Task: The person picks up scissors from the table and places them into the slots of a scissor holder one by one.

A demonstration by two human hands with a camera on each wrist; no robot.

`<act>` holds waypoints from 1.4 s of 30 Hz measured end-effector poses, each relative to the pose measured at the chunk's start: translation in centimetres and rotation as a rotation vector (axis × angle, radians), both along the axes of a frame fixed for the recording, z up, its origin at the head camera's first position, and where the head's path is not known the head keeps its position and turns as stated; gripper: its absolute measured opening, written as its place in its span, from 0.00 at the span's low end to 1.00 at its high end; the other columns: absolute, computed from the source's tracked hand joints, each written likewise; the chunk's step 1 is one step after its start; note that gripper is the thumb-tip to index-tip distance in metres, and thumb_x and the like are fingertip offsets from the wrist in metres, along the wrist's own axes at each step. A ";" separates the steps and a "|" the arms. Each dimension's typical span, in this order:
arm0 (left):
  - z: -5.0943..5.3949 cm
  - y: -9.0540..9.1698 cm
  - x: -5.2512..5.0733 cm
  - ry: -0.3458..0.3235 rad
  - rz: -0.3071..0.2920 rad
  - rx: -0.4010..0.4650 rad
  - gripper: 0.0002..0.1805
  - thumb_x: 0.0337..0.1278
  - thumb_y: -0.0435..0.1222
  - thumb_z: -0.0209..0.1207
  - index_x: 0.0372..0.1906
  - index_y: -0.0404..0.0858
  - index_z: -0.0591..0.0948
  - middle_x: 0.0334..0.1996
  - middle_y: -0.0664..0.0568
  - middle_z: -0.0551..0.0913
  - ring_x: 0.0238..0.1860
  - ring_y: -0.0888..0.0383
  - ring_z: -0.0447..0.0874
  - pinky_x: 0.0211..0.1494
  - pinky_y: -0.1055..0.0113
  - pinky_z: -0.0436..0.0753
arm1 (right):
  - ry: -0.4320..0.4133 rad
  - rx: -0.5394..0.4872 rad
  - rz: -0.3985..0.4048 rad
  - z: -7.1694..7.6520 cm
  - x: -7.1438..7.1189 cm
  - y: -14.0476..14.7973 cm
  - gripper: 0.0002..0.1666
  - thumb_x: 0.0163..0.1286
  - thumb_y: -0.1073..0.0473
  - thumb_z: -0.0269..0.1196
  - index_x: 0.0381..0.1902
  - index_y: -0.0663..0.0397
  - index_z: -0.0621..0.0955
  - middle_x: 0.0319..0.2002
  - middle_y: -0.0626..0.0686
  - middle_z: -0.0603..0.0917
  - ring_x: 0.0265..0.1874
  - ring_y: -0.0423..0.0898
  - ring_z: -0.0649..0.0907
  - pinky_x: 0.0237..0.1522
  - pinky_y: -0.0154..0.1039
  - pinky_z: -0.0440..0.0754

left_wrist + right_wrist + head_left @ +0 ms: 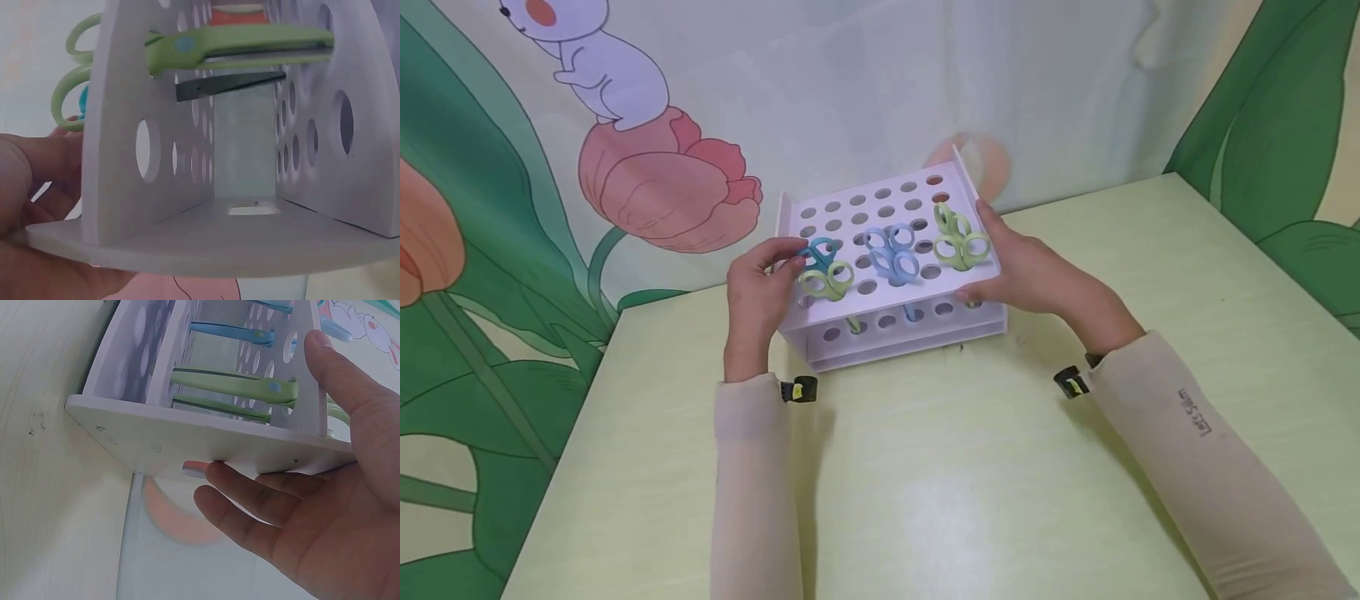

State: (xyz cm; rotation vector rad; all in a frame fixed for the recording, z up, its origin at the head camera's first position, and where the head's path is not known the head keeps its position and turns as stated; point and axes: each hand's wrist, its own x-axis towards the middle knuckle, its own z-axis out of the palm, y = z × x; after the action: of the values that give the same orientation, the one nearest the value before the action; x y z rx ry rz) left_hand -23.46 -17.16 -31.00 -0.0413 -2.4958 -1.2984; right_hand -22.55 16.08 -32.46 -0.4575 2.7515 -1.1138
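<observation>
A white two-tier rack [895, 302] with rows of round holes stands on the table. My left hand [760, 287] is at its left end, thumb and forefinger pinching the handle of teal scissors [824, 247]. Light green scissors [838, 283] stand in a hole just in front of them. Two blue scissors [892, 258] stand mid-rack, and two more green scissors [962, 250] near the right end. My right hand [1026, 262] grips the rack's right end, its thumb at the front edge of the top board. The right wrist view shows the fingers [250, 494] against the outer side panel.
The pale green table [917, 467] extends in front of the rack and to both sides. Behind it hangs a curtain [850, 92] printed with a rabbit, flowers and leaves. Camera straps [801, 389] sit at both wrists.
</observation>
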 end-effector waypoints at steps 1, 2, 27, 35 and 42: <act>0.0 0.0 0.0 -0.015 0.009 0.000 0.11 0.69 0.32 0.62 0.51 0.44 0.89 0.50 0.54 0.86 0.60 0.56 0.75 0.65 0.54 0.71 | 0.002 -0.001 0.002 0.0 0.0 0.0 0.75 0.60 0.44 0.75 0.81 0.39 0.30 0.64 0.60 0.72 0.50 0.56 0.75 0.58 0.55 0.72; -0.1 0.0 0.0 -0.024 0.019 0.004 0.12 0.69 0.33 0.61 0.52 0.45 0.88 0.50 0.54 0.86 0.60 0.56 0.74 0.65 0.55 0.71 | 0.003 0.000 0.004 0.0 0.0 0.0 0.75 0.60 0.44 0.75 0.81 0.39 0.30 0.63 0.60 0.73 0.50 0.56 0.75 0.58 0.55 0.72; -0.8 0.6 0.1 0.014 0.008 0.034 0.13 0.73 0.32 0.58 0.54 0.43 0.87 0.47 0.53 0.86 0.51 0.59 0.78 0.54 0.64 0.75 | -0.013 0.004 -0.005 0.1 0.3 0.1 0.75 0.61 0.43 0.75 0.81 0.38 0.29 0.55 0.58 0.77 0.45 0.55 0.77 0.49 0.50 0.74; -0.9 0.8 0.0 0.011 -0.014 0.014 0.15 0.72 0.28 0.56 0.56 0.42 0.86 0.45 0.49 0.86 0.48 0.58 0.81 0.52 0.67 0.76 | -0.010 -0.001 0.006 0.1 0.3 0.0 0.75 0.61 0.43 0.75 0.80 0.38 0.29 0.59 0.59 0.76 0.47 0.55 0.76 0.51 0.51 0.74; -0.4 1.0 0.0 -0.037 -0.026 -0.058 0.18 0.75 0.28 0.52 0.60 0.46 0.84 0.45 0.48 0.84 0.48 0.55 0.78 0.53 0.65 0.74 | -0.021 0.001 0.001 0.1 0.4 0.1 0.76 0.61 0.42 0.75 0.80 0.37 0.28 0.62 0.59 0.74 0.48 0.55 0.76 0.51 0.51 0.74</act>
State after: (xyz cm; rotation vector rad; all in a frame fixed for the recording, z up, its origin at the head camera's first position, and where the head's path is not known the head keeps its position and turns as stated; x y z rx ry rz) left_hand -23.48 -16.19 -31.42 -0.0631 -2.5720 -1.2480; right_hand -22.18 16.13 -32.34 -0.4446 2.7331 -1.1100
